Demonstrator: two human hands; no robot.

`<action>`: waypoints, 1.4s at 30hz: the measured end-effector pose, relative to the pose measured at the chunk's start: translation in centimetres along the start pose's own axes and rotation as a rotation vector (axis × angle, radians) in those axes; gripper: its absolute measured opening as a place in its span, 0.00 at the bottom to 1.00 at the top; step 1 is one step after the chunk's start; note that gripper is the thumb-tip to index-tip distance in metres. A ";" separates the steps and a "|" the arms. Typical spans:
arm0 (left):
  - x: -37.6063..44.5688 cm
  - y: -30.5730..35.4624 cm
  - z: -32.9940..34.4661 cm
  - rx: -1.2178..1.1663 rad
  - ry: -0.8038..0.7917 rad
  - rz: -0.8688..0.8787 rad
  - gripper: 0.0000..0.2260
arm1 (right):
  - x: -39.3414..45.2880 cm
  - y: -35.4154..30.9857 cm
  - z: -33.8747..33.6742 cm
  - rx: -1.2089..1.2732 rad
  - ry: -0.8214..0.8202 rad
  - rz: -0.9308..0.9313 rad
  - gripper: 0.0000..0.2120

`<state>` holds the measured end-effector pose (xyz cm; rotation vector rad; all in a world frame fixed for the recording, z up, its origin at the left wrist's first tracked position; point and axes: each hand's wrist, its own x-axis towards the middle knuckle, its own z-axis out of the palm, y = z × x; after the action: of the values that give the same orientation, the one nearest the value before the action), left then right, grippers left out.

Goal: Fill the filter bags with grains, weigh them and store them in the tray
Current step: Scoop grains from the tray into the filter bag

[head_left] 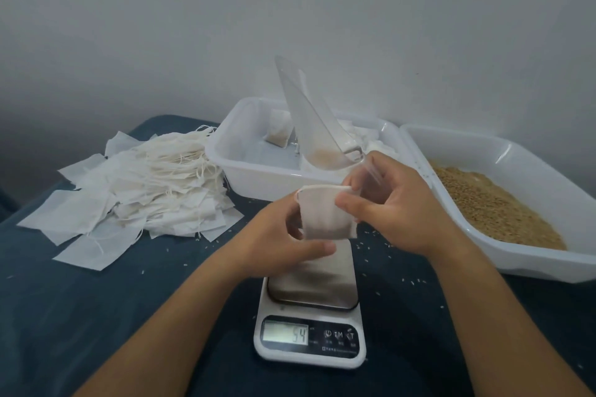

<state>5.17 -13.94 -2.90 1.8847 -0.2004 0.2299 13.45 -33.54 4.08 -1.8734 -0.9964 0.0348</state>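
Because the grain tray (503,151) at the right edge of the frame is a broad, rigid white plastic tub with a heap of loose brown grains (496,203) against its near wall, it would likely feel heavy and is best left where it stands. Just left of it, in the upper centre, the storage tray (225,151) is the same stiff white plastic; a filled bag (277,132) leans in its far left corner, with more white bags bunched at its right side. At the left of the frame lies a pile of empty filter bags (142,190), thin, limp, stringy, light enough to scatter at a touch.

Low in the centre sits the scale (311,322), its steel platform bare and its display lit.

Above the platform, the filter bag (325,216) hangs in the air: small, white, soft, translucent, a darker band of grain showing at its bottom. It looks light and floppy, so its top hem is the place to hold.

Fingers of the left hand (290,235) curl behind the bag's left side. Those of the right hand (396,203) pinch its upper right corner and clasp the clear scoop (309,126), which stands blade up with a little grain settled low.
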 end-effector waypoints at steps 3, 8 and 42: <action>-0.1 -0.3 -0.1 0.032 0.032 0.035 0.09 | 0.1 -0.4 0.2 0.007 -0.008 -0.009 0.09; 0.2 -0.7 -0.2 0.136 0.166 0.013 0.04 | -0.3 -0.7 0.4 -0.010 0.145 -0.007 0.09; 0.5 -2.4 -0.7 0.333 0.361 -0.090 0.06 | -2.5 -5.7 -10.4 -0.689 0.036 0.222 0.19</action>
<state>6.18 -12.56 -4.72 2.1343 0.1790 0.5639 12.63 -41.82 12.97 -2.5956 -0.8259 -0.2388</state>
